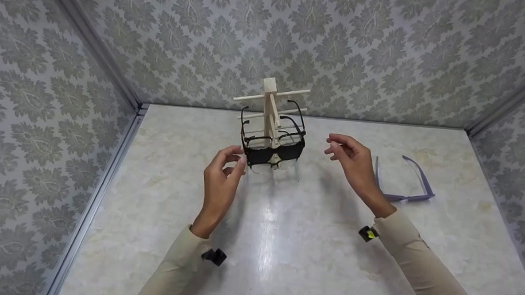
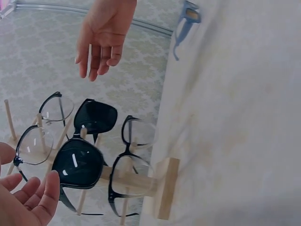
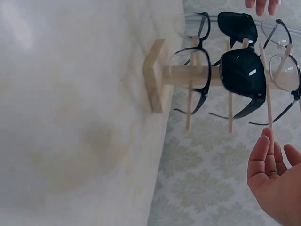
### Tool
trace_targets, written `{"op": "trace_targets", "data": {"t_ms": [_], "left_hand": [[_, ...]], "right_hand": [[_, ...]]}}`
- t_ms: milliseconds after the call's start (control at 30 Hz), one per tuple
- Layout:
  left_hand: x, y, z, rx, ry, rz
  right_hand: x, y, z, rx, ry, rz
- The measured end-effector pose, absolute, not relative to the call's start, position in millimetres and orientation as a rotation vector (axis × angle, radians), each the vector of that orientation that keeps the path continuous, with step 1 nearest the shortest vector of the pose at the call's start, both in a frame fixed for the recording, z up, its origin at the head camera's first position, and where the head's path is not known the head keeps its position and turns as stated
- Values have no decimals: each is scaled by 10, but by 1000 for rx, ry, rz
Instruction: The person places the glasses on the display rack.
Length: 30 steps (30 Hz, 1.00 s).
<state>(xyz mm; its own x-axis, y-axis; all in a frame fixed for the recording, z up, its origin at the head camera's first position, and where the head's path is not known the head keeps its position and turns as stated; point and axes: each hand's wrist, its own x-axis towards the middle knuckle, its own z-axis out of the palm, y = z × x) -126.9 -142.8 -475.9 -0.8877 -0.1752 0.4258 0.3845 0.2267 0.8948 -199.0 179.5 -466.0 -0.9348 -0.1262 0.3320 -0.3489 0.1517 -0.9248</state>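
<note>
A wooden eyewear stand [image 1: 269,108] with crossbars carries three pairs: black sunglasses [image 1: 274,154] in the middle, clear dark-rimmed glasses [image 2: 129,165] nearer the base, and clear half-rimmed glasses [image 2: 35,146] higher up. Beside the left edge of the sunglasses is my left hand [image 1: 223,177], fingers loosely bent and holding nothing. In the right wrist view its fingertips appear apart from the frames. My right hand [image 1: 355,165] hovers to the right of the stand, fingers relaxed, nothing in it. The stand's base is hidden in the head view but shows in both wrist views.
Purple-blue glasses [image 1: 408,198] lie on the marbled white table [image 1: 311,256], right of my right forearm, temples unfolded. Patterned panels [image 1: 196,38] enclose the table at the back and sides, with metal rails along the edges.
</note>
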Motion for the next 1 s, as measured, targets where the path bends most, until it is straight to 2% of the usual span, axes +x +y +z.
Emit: {"op": "trace_targets", "data": {"t_ms": [400, 1000], "left_hand": [[-1143, -1192, -4932, -265, -2130, -1658], [-1151, -801, -5257, -406, -2332, -1699]], "right_hand": [[-1849, 2178, -4879, 371, -2271, 1847], [-1601, 2669, -5158, 196, -2237, 1837]]}}
